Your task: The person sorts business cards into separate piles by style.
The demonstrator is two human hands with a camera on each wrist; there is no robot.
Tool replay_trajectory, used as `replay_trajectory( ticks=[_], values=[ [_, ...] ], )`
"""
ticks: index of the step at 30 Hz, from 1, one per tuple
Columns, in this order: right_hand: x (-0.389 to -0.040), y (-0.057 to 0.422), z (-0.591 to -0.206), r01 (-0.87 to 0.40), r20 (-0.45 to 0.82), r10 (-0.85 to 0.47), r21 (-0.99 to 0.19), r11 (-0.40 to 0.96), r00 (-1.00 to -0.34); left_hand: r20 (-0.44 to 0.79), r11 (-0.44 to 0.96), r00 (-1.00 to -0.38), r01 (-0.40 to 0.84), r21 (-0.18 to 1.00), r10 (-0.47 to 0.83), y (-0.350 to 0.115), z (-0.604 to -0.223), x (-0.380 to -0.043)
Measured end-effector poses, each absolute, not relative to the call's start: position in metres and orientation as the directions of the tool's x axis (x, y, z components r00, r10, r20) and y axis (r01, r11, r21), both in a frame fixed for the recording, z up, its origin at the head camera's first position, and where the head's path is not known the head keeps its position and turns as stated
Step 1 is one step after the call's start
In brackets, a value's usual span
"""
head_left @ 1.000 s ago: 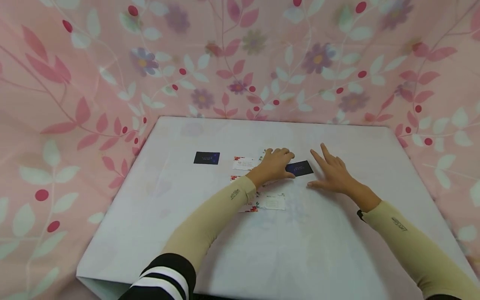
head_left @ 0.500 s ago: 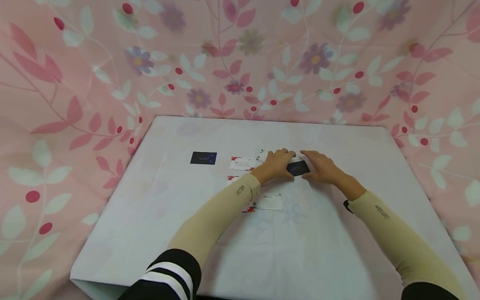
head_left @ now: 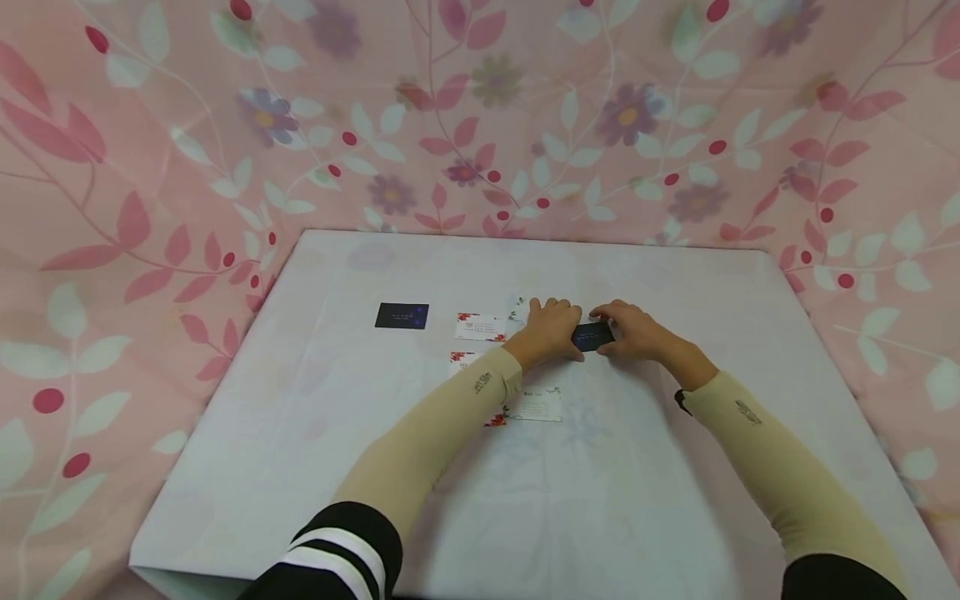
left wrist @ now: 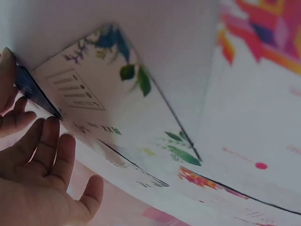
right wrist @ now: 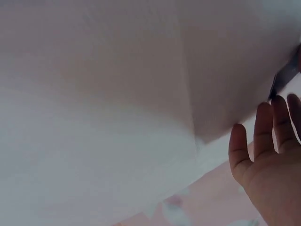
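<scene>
A dark blue business card (head_left: 592, 337) lies between both hands, right of the table's middle. My left hand (head_left: 547, 333) holds its left end, thumb at the near edge and fingers at the far edge. At the opposite end, the thumb and fingers of my right hand (head_left: 636, 332) pinch the card. The left wrist view shows part of this dark card beyond the fingertips, and a white business card with green leaves (left wrist: 94, 80) beside the left hand. In the right wrist view, the dark card's corner appears just past the fingertips.
Another dark business card (head_left: 402, 316) lies at the left. White cards with red flowers (head_left: 480, 327) and a leaf-patterned white card (head_left: 538, 405) lie around the left forearm, which partly covers the group. A pink floral curtain (head_left: 480, 117) hangs behind the white table (head_left: 315, 467).
My right hand has moved left from spread fingers beside the dark card to pinching its right end. My left hand has stayed at the left end. The head view has shifted slightly.
</scene>
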State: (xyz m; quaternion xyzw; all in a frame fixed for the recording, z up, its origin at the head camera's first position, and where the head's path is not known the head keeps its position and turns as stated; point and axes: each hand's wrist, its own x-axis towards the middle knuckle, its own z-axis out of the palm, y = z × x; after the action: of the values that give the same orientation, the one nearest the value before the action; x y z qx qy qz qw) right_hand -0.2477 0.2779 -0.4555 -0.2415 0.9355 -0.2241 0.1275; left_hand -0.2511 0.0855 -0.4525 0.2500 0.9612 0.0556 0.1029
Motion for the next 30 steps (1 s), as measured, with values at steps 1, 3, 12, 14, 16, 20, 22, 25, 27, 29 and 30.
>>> replay_trajectory(
  ticks=[1,3,12,14,16,20,22,25,27,29,30],
  values=[
    [-0.249,0.277,-0.455,-0.388,-0.140,-0.507,-0.485,0.784,-0.850,-0.176,0.871,-0.855,0.463,0.162,0.487,0.086,-0.452,-0.252],
    [-0.253,0.276,-0.455,-0.374,-0.156,-0.501,-0.489,0.788,-0.852,-0.189,0.875,-0.857,0.454,0.166,0.480,0.086,-0.452,-0.253],
    [-0.253,0.275,-0.455,-0.319,-0.197,-0.462,-0.494,0.809,-0.865,-0.199,0.863,-0.841,0.476,0.167,0.502,0.085,-0.454,-0.255],
    [-0.252,0.276,-0.456,-0.320,-0.189,-0.459,-0.494,0.808,-0.868,-0.205,0.866,-0.842,0.472,0.165,0.498,0.086,-0.453,-0.254],
    [-0.252,0.277,-0.456,-0.323,-0.179,-0.461,-0.499,0.804,-0.869,-0.213,0.871,-0.845,0.464,0.162,0.491,0.087,-0.451,-0.253],
    [-0.252,0.277,-0.458,-0.313,-0.178,-0.447,-0.496,0.810,-0.877,-0.207,0.873,-0.849,0.463,0.152,0.486,0.086,-0.450,-0.251],
    [-0.252,0.278,-0.458,-0.303,-0.181,-0.438,-0.495,0.814,-0.881,-0.198,0.871,-0.849,0.469,0.146,0.491,0.085,-0.451,-0.250],
    [-0.250,0.278,-0.459,-0.286,-0.188,-0.430,-0.510,0.811,-0.883,-0.179,0.868,-0.850,0.476,0.144,0.496,0.085,-0.452,-0.248],
    [-0.249,0.279,-0.459,-0.275,-0.194,-0.432,-0.533,0.800,-0.880,-0.166,0.863,-0.848,0.483,0.147,0.503,0.085,-0.454,-0.247],
    [-0.247,0.279,-0.459,-0.256,-0.208,-0.429,-0.554,0.792,-0.879,-0.157,0.858,-0.845,0.492,0.147,0.512,0.084,-0.455,-0.246],
    [-0.246,0.280,-0.460,-0.248,-0.214,-0.428,-0.560,0.790,-0.878,-0.154,0.856,-0.843,0.497,0.146,0.516,0.084,-0.455,-0.245]
  ],
)
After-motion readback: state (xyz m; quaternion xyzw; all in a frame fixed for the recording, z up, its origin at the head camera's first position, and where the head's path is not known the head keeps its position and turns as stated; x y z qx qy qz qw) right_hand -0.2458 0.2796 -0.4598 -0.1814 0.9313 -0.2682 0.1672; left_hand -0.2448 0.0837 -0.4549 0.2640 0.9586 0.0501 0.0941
